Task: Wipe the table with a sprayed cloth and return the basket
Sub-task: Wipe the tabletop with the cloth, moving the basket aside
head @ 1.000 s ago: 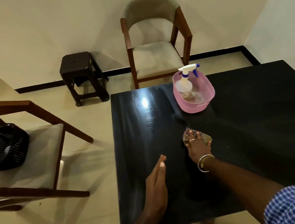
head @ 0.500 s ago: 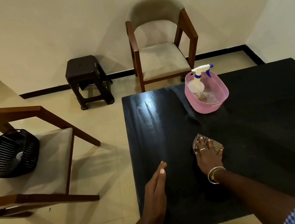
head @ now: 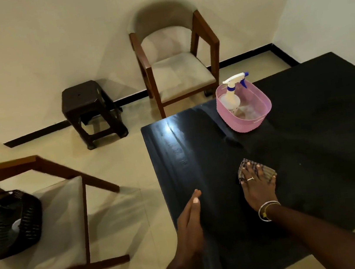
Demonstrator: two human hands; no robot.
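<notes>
Our right hand covers most of the cloth; only its far corner and right edge show. Beyond the hands, the pink basket hides the spray bottle's base. The worktop is cut off right of our right hand. Far left of our left hand, the black basket is cropped, and we cannot tell what the pale thing inside it is.

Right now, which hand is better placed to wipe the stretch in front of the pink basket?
Right, I'd say. The right hand presses the checked cloth flat on the black table, with the pink basket beyond it. The left hand is open near the table's left edge, holding nothing.
</notes>
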